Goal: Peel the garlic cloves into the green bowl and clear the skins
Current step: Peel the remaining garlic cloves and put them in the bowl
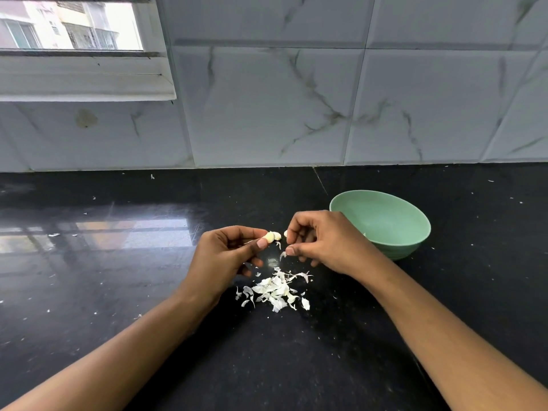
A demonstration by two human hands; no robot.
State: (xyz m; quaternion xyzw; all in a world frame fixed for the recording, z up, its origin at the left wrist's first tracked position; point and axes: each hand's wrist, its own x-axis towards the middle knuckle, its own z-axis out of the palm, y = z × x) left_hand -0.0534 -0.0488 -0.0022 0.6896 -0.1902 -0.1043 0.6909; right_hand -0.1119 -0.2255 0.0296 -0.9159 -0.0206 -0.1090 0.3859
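My left hand (228, 253) pinches a pale garlic clove (272, 236) between thumb and forefinger, above the black counter. My right hand (320, 243) is just right of it, fingers curled, with a small white bit at the forefinger tip and a scrap of skin (282, 255) at the thumb tip. A pile of white garlic skins (275, 290) lies on the counter below both hands. The green bowl (394, 223) stands behind and to the right of my right hand, which hides part of its near rim. A small pale bit shows inside the bowl by my hand.
The black polished counter (118, 262) carries scattered skin flecks. A marble-tiled wall (296, 99) rises at the back, with a window (74, 31) at the upper left.
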